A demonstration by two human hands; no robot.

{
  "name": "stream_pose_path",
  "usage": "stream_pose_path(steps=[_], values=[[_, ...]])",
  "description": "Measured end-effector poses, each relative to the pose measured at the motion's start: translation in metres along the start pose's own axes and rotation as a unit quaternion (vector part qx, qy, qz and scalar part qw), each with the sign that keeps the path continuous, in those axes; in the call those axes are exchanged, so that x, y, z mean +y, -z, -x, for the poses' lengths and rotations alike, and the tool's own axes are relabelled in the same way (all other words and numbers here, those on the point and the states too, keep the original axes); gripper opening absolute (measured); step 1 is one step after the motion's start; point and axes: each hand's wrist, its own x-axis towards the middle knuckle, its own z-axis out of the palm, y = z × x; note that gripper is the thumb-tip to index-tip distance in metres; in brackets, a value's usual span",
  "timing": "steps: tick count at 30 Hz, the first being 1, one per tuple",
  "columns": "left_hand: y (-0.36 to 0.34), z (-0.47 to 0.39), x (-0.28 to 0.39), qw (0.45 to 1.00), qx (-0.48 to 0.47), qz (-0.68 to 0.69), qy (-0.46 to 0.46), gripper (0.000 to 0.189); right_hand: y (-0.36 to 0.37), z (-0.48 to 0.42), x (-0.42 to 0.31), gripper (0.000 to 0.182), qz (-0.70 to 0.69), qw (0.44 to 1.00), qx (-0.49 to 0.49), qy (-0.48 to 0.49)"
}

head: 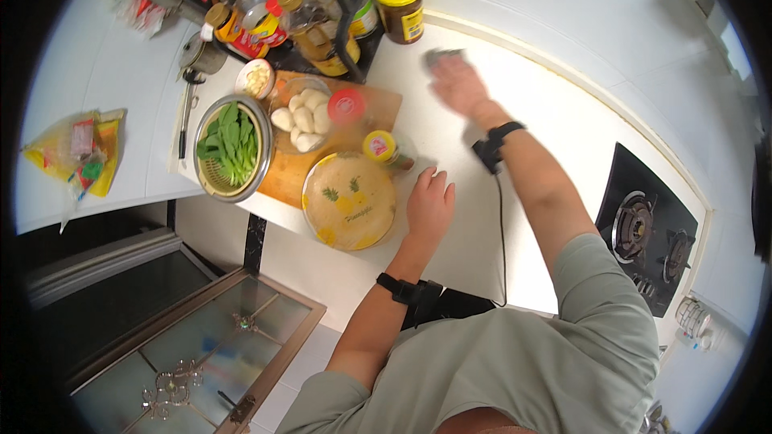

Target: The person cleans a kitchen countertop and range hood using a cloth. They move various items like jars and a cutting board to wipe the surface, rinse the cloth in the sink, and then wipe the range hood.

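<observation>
My right hand reaches to the back of the white countertop, palm down on a grey cloth. Hand and cloth are blurred, and the fingers hide part of the cloth. My left hand rests near the counter's front, its fingers slightly apart and nothing visible in them. Just beyond its fingertips stands a jar with a yellow lid. To its left lies a round pineapple-print cover. Behind these, a red-lidded container stands on the wooden cutting board.
A clear bowl holds peeled white vegetables; green leaves fill a colander inside a metal basin. A small bowl contains garlic-like pieces. Bottles crowd a black rack beside a yellow-lidded jar. A gas hob sits right.
</observation>
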Motion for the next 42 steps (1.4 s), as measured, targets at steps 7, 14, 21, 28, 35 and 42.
stream_pose_path(steps=[7, 14, 21, 28, 35, 42], values=[[-0.011, -0.007, 0.011, 0.999, -0.039, 0.021, -0.004, 0.030, 0.015, -0.001, 0.038, 0.055, -0.045, 0.995, -0.026, -0.081], [-0.027, -0.011, 0.014, 0.999, -0.049, 0.008, -0.021, 0.036, 0.013, -0.027, 0.039, 0.062, -0.082, 0.993, 0.010, -0.088], [-0.041, -0.021, 0.031, 0.996, -0.089, 0.013, -0.010, 0.043, -0.031, 0.112, 0.159, 0.049, -0.051, 0.963, 0.114, -0.238], [-0.051, -0.095, 0.065, 0.983, -0.133, -0.123, -0.028, 0.078, 0.004, 0.105, 0.167, 0.039, 0.003, 0.949, 0.304, -0.084], [-0.068, -0.129, 0.081, 0.902, -0.332, -0.250, 0.114, 0.113, 0.000, -0.003, 0.159, 0.040, 0.082, 0.962, 0.236, 0.108], [-0.072, -0.123, 0.078, 0.916, -0.298, -0.247, 0.105, 0.115, -0.011, 0.129, 0.291, 0.049, 0.137, 0.966, 0.190, 0.106]])
